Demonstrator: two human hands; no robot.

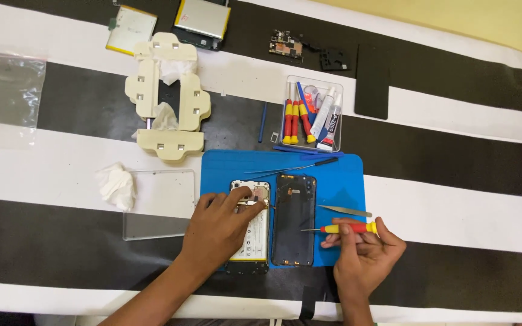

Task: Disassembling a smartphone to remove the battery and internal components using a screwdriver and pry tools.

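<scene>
Head view looks down at a blue mat [339, 187] on a table with black and white stripes [454, 199]. At about 7 o'clock on the mat lies an open phone [251, 232]. The left hand [219, 226] lies on top of it with bent fingers pressing on its upper part, not grasping it. Just beside the phone, at its 3 o'clock, lies the dark back cover [294, 220]. The right hand [364, 253] grips a red and yellow screwdriver [345, 228] in its fingers, with the tip pointing at the cover. Metal tweezers [345, 210] lie at 12 o'clock from this hand. A clear tool box [311, 115] sits at 12 o'clock from the mat.
</scene>
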